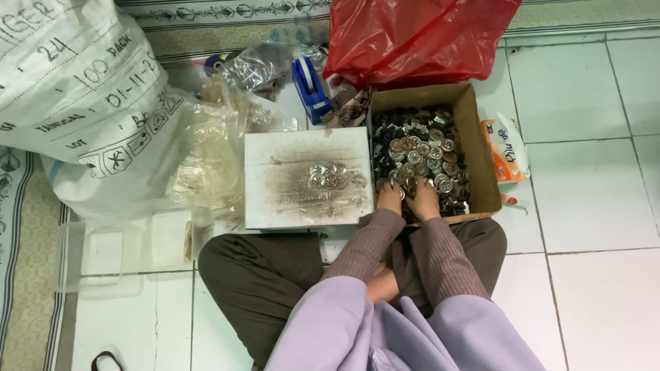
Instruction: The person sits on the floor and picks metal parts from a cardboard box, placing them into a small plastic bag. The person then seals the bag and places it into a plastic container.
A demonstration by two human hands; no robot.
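Observation:
I sit cross-legged on a tiled floor. An open cardboard box [476,144] in front of me is full of round silver metal buttons [423,154] mixed with small black parts. My left hand [390,198] and my right hand [424,199] are both down in the near end of the box, fingers dug into the pile. Whether either one grips any pieces is hidden by the heap. Left of the box lies a white, smudged square board [275,196] with a small cluster of silver buttons [330,176] on it.
A large white woven sack [75,103] stands at the left, with crumpled clear plastic bags [213,151] beside it. A red plastic bag [419,38] lies behind the box. A blue tape dispenser [309,86], a tissue pack [507,148] and clear plastic tubs [103,254] are also around.

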